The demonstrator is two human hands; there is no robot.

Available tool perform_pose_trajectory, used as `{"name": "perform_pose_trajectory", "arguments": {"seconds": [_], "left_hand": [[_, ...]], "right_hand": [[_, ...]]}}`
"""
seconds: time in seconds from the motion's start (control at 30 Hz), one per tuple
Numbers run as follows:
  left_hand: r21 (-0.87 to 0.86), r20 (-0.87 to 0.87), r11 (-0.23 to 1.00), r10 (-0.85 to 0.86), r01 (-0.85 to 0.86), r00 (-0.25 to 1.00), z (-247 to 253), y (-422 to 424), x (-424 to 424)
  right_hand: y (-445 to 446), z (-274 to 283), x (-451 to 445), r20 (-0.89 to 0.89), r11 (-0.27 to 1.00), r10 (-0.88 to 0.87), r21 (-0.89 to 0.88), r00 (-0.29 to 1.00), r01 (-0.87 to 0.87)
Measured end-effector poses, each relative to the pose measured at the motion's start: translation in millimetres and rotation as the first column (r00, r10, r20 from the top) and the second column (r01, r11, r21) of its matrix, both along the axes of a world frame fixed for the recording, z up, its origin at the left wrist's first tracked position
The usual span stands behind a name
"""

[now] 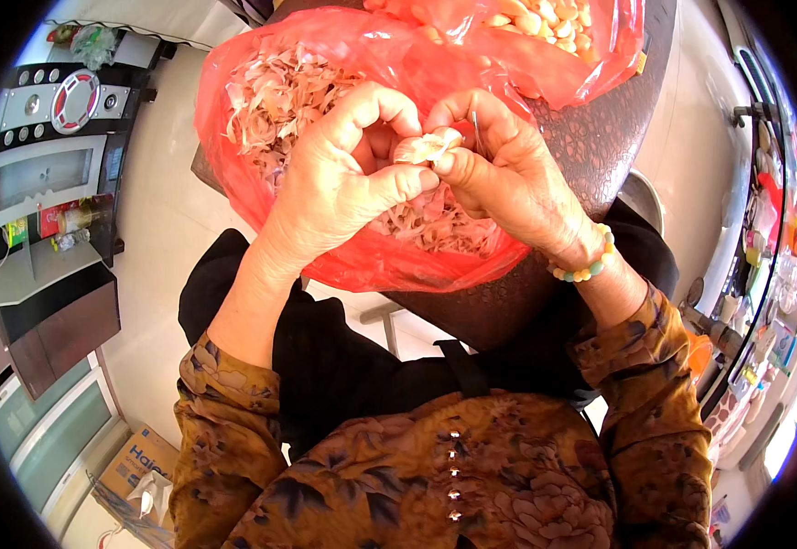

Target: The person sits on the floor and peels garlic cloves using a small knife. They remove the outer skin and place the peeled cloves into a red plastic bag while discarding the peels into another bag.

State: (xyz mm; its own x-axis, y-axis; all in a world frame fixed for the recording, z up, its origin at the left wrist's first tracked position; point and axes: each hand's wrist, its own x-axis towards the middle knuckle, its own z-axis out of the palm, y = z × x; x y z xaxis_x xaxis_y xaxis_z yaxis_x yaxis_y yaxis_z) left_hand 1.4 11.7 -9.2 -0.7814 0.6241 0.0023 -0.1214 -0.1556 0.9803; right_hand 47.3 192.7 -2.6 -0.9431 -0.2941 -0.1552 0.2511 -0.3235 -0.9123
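Observation:
A garlic clove (428, 147) with papery skin on it is pinched between the fingertips of both hands. My left hand (329, 178) grips its left end between thumb and forefinger. At its right end are the thumb and forefinger of my right hand (508, 171), which wears a beaded bracelet on the wrist. A thin shiny metal piece (475, 125) shows at the right hand's fingers; what it is I cannot tell. Below both hands lies an open red plastic bag (350, 271) full of loose garlic skins (281, 89). Peeled garlic cloves (542, 20) fill a second red bag (570, 86) behind it.
The bags rest on a dark, patterned tabletop (587, 141) above my knees. A round metal container (645, 195) stands beside it at right. A cabinet with a speaker (75, 101) lines the left, near a cardboard box (137, 460). Crowded shelves (776, 274) are at right.

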Motion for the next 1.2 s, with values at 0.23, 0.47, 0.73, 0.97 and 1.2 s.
{"name": "perform_pose_trajectory", "arguments": {"seconds": [0.23,0.47,0.73,0.97,1.2], "left_hand": [[-0.049,0.091,0.996,-0.076,0.081,0.993,7.3,-6.2,-2.0],[-0.129,0.018,0.989,-0.076,0.078,0.997,7.7,-7.5,-1.6],[-0.256,0.078,0.956,-0.125,0.141,0.989,12.4,-8.0,-3.0],[-0.231,0.0,0.971,-0.062,0.06,0.998,4.1,-5.2,2.7],[-0.309,-0.023,0.942,-0.144,0.13,0.989,4.1,-7.2,-1.1]], "right_hand": [[-1.3,-3.4,1.1,0.048,0.998,0.056,-0.031,0.997,-0.054],[-2.5,-2.0,2.0,0.118,0.997,0.067,0.034,0.991,-0.072],[-3.8,4.3,2.4,0.08,0.986,0.057,0.153,0.995,-0.069],[-8.1,2.7,3.5,0.016,0.949,0.04,0.313,0.999,-0.043],[-9.8,-1.1,2.7,0.016,0.946,0.027,0.322,1.0,-0.03]]}}
